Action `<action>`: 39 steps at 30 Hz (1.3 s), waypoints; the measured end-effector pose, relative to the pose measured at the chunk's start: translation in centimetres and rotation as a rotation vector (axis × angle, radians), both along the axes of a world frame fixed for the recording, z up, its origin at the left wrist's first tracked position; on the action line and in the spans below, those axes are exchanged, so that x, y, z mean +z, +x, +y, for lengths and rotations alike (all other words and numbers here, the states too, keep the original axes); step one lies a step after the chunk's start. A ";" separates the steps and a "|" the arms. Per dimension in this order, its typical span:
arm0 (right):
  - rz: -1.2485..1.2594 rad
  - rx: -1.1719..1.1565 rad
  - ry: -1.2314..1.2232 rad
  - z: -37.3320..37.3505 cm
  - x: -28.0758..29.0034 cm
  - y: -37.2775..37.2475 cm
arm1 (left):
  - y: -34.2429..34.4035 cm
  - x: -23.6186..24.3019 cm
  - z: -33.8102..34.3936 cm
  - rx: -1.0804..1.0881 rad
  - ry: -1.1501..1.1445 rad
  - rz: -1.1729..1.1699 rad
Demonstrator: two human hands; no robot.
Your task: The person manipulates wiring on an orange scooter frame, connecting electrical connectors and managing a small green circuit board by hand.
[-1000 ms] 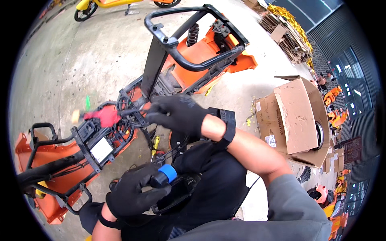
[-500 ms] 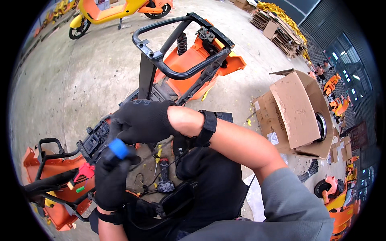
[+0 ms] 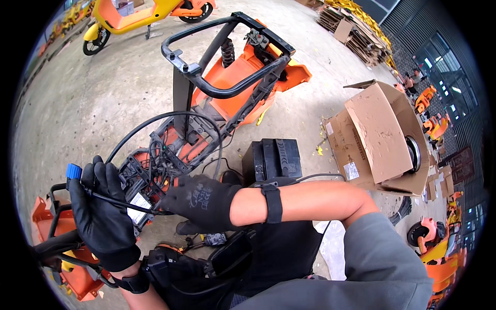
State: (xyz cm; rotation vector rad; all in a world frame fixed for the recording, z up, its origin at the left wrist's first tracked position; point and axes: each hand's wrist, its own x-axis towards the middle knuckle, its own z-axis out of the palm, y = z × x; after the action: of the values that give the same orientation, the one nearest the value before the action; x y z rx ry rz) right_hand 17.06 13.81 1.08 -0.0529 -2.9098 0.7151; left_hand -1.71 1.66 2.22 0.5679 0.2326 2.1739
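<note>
My left hand [image 3: 101, 217], in a black glove, is palm-up at the left, closed on a black cable [image 3: 129, 204] with a blue connector [image 3: 73, 170] beside its fingertips. The cable crosses to my right hand [image 3: 204, 204], also gloved, palm-down over the wiring [image 3: 157, 160] of an orange scooter's stripped frame [image 3: 225, 85]. My right fingers are curled at the cable, partly hidden. A longer cable loop [image 3: 178, 112] arches above both hands. A black battery-like box [image 3: 271, 160] stands right of the wiring; a power drill [image 3: 214, 238] lies partly hidden below my right hand.
An opened cardboard box [image 3: 377, 134] holds a round metal part at right. Behind are a yellow-orange scooter [image 3: 119, 20], stacked cardboard [image 3: 346, 31], more scooters [image 3: 434, 126] and distant people [image 3: 411, 80]. Orange body panels [image 3: 44, 212] with black tubes sit at lower left.
My left hand has moved up and left with the blue connector. My right hand moved left, then down. A cable loop now arches over the frame, and the black box is more exposed.
</note>
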 end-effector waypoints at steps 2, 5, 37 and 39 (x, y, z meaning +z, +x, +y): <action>-0.101 0.016 -0.027 -0.2 -0.4 -0.3 | -0.1 -0.3 0.1 0.057 -0.058 -0.009; -0.143 0.065 -0.148 0.5 0.7 0.1 | -0.2 -0.3 0.2 0.060 -0.105 0.122; 0.827 -0.863 -0.671 18.3 8.7 19.3 | -1.6 -8.6 -0.5 -0.154 -1.400 0.874; 0.822 -0.876 -0.796 17.8 8.1 19.0 | -1.4 -8.9 -0.7 -0.180 -1.439 0.905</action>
State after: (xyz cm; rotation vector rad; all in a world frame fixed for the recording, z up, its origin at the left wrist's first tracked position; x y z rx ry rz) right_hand 36.03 31.66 9.18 -0.8152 -1.4624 1.2280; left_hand -3.15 0.95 -6.64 0.5738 1.8888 0.9555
